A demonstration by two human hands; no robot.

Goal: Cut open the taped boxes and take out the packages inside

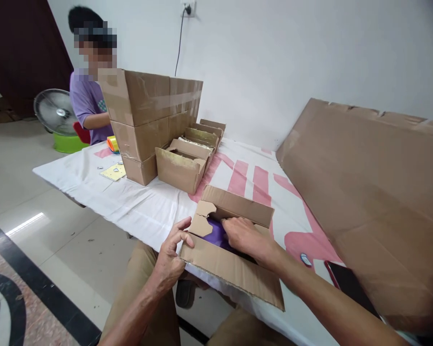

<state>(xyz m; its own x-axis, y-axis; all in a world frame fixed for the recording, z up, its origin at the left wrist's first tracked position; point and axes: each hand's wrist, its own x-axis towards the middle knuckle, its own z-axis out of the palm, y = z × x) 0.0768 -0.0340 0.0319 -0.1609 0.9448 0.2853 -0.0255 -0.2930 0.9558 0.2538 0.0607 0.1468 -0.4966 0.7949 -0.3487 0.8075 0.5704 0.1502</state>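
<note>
A small open cardboard box (234,204) sits at the near edge of the table, its flaps spread. My left hand (171,252) grips the box's left end, thumb on a torn flap, fingers curled round the corner. My right hand (247,238) reaches into the box, fingers bent, pressing on a purple item (216,233) inside. Most of the purple item is hidden by the hand and flaps.
A white and pink cloth (137,206) covers the table. Stacked cartons (147,120) and several open small boxes (182,166) stand at the far end. A large flat cardboard sheet (375,192) leans at the right. A phone (350,283) lies near it. Another person (88,96) sits beyond, beside a fan (56,111).
</note>
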